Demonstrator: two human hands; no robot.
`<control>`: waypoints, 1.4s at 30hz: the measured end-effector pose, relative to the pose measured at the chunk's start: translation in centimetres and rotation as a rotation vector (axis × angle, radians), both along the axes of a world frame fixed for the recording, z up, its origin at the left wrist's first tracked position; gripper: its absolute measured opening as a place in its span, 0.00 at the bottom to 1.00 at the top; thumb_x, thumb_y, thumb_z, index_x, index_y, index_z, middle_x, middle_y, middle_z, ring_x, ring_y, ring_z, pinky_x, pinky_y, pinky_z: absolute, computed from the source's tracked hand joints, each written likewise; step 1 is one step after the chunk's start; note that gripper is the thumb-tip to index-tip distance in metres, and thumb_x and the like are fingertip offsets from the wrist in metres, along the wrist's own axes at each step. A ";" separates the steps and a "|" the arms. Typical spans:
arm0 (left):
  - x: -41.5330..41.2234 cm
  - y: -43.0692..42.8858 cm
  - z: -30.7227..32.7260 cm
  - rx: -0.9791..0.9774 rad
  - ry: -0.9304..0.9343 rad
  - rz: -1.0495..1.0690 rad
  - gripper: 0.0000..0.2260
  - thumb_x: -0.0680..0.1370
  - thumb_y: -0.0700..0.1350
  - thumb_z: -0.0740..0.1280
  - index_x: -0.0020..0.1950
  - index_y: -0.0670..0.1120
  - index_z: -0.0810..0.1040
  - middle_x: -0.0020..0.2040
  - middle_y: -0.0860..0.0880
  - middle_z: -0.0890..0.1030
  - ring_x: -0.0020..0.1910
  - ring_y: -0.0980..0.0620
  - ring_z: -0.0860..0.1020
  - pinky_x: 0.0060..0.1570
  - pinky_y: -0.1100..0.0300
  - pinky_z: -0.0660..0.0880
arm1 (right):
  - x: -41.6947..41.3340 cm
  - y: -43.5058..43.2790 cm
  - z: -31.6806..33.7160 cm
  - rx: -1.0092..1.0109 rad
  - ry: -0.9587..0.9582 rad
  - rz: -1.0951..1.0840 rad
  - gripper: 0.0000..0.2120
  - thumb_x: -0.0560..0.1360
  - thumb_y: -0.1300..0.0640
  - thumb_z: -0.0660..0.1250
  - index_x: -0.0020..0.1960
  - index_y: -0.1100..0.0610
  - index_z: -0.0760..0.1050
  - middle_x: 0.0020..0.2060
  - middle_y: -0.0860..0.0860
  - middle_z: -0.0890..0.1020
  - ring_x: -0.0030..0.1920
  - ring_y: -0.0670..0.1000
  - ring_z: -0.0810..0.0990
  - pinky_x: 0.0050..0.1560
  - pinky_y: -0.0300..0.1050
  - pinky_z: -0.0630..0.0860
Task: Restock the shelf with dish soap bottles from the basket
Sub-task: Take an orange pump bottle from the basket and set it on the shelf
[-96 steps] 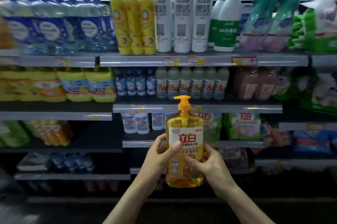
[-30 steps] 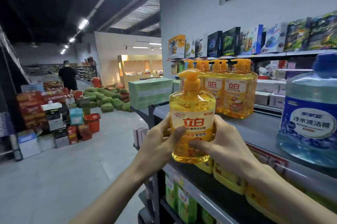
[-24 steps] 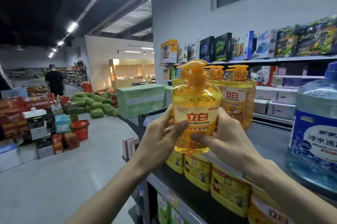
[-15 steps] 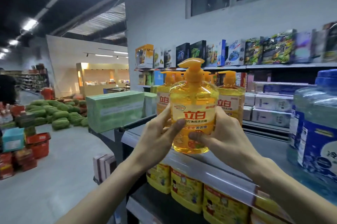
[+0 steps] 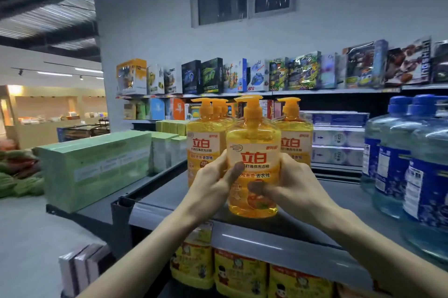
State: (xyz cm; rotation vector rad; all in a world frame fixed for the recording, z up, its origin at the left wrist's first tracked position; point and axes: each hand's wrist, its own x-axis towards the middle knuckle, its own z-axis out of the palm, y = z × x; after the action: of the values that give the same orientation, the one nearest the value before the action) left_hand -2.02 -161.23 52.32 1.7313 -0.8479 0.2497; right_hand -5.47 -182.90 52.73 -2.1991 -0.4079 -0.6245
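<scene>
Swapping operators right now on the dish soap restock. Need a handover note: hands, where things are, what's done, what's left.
Left hand: grips the held dish soap bottle on its left side, thumb across the label.
Right hand: grips the same bottle on its right side.
Bottle: upright at the front edge of the top shelf, in front of the shelved soap bottles. Whether its base touches the shelf is unclear.
Done: several matching bottles stand on that shelf.
Left: set this one down, let go, fetch more. Basket is out of view, so the remaining count is unknown.
</scene>
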 end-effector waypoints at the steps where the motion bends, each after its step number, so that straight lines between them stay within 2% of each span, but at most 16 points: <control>1: 0.4 0.0 0.0 0.004 0.009 -0.008 0.21 0.85 0.56 0.63 0.76 0.51 0.74 0.67 0.53 0.84 0.68 0.53 0.81 0.66 0.46 0.81 | 0.1 0.1 0.0 0.007 0.007 -0.013 0.27 0.71 0.43 0.81 0.65 0.47 0.75 0.55 0.40 0.85 0.55 0.43 0.85 0.51 0.42 0.86; 7: 1.3 0.2 -0.3 0.012 -0.001 -0.027 0.22 0.85 0.57 0.63 0.78 0.53 0.73 0.67 0.55 0.84 0.67 0.55 0.81 0.65 0.48 0.82 | -0.2 0.7 -0.7 0.051 0.016 -0.090 0.31 0.71 0.39 0.80 0.67 0.50 0.75 0.58 0.42 0.86 0.55 0.43 0.86 0.53 0.45 0.86; 10: 1.5 1.2 -1.1 0.047 -0.036 -0.012 0.23 0.84 0.54 0.67 0.78 0.52 0.73 0.66 0.57 0.84 0.66 0.58 0.82 0.62 0.53 0.83 | -0.7 0.8 -0.8 0.011 0.030 -0.117 0.29 0.73 0.39 0.78 0.69 0.48 0.74 0.59 0.41 0.85 0.57 0.43 0.85 0.55 0.45 0.86; 13: 1.5 2.5 -1.9 0.084 -0.071 0.041 0.24 0.83 0.50 0.71 0.78 0.50 0.73 0.60 0.63 0.85 0.61 0.63 0.83 0.56 0.63 0.83 | -1.1 0.9 -1.1 -0.064 0.005 -0.163 0.24 0.74 0.38 0.77 0.66 0.45 0.75 0.58 0.40 0.85 0.57 0.42 0.85 0.52 0.39 0.84; 16: 1.7 3.5 -2.4 0.136 -0.116 0.081 0.20 0.83 0.49 0.71 0.75 0.48 0.78 0.55 0.69 0.85 0.58 0.65 0.83 0.52 0.69 0.81 | -1.3 1.3 -1.5 -0.083 -0.012 -0.228 0.23 0.74 0.37 0.76 0.64 0.44 0.75 0.57 0.39 0.85 0.56 0.42 0.84 0.53 0.39 0.84; 19: 1.6 4.1 -2.6 0.162 -0.155 0.122 0.19 0.83 0.49 0.71 0.74 0.46 0.79 0.57 0.62 0.85 0.57 0.65 0.84 0.53 0.68 0.81 | -1.1 1.6 -1.6 -0.086 -0.019 -0.278 0.26 0.73 0.36 0.77 0.65 0.46 0.75 0.58 0.39 0.85 0.55 0.42 0.84 0.53 0.41 0.84; 23: 1.7 4.2 -2.6 0.195 -0.166 0.135 0.20 0.84 0.48 0.70 0.75 0.47 0.78 0.59 0.59 0.85 0.58 0.64 0.83 0.55 0.68 0.81 | -0.4 2.0 -1.3 -0.054 0.022 -0.285 0.29 0.72 0.38 0.79 0.67 0.48 0.75 0.60 0.40 0.84 0.57 0.43 0.83 0.50 0.33 0.80; 27: 2.3 4.3 -2.5 0.233 -0.165 0.131 0.19 0.84 0.48 0.70 0.75 0.49 0.79 0.60 0.60 0.85 0.59 0.63 0.82 0.58 0.66 0.81 | 0.8 2.4 -1.0 -0.057 0.053 -0.310 0.30 0.72 0.39 0.80 0.67 0.50 0.76 0.61 0.43 0.85 0.61 0.48 0.84 0.60 0.49 0.84; 29: 2.7 4.3 -2.3 0.254 -0.167 0.116 0.17 0.84 0.49 0.69 0.74 0.50 0.80 0.61 0.62 0.84 0.62 0.62 0.81 0.61 0.64 0.80 | 1.6 2.6 -0.9 -0.060 0.065 -0.315 0.31 0.71 0.38 0.80 0.68 0.51 0.76 0.61 0.44 0.85 0.62 0.49 0.84 0.61 0.53 0.84; 31: 3.1 4.1 -2.3 0.268 -0.165 0.105 0.16 0.85 0.49 0.68 0.73 0.50 0.81 0.64 0.61 0.83 0.65 0.60 0.80 0.66 0.58 0.80 | 2.4 2.8 -0.6 -0.085 0.073 -0.342 0.32 0.71 0.37 0.79 0.68 0.51 0.77 0.61 0.45 0.86 0.61 0.50 0.84 0.61 0.53 0.84; 34: 3.7 4.0 -2.3 0.311 -0.179 0.118 0.16 0.85 0.49 0.67 0.73 0.51 0.80 0.66 0.60 0.82 0.66 0.57 0.80 0.67 0.54 0.79 | 3.4 3.1 -0.3 -0.116 0.078 -0.357 0.30 0.72 0.40 0.79 0.69 0.50 0.78 0.61 0.46 0.86 0.61 0.50 0.84 0.62 0.50 0.83; 37: 4.0 4.0 -2.7 0.364 -0.180 0.128 0.14 0.85 0.49 0.67 0.70 0.50 0.81 0.64 0.59 0.84 0.63 0.57 0.81 0.66 0.53 0.80 | 4.4 3.4 -0.1 -0.116 0.121 -0.401 0.29 0.74 0.42 0.79 0.70 0.52 0.77 0.63 0.48 0.84 0.64 0.53 0.83 0.65 0.54 0.82; 42: 4.2 3.8 -2.8 0.384 -0.166 0.117 0.14 0.85 0.49 0.67 0.69 0.49 0.82 0.61 0.58 0.85 0.59 0.57 0.83 0.64 0.55 0.81 | 4.8 3.7 0.3 -0.062 0.152 -0.397 0.28 0.73 0.46 0.81 0.69 0.51 0.77 0.63 0.48 0.84 0.65 0.53 0.82 0.64 0.50 0.79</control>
State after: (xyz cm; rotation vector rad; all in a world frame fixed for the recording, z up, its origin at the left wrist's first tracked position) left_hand 2.22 -157.39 49.51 2.1449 -0.9620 0.3283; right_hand -0.67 -179.22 53.04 -2.3879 0.0948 -0.6519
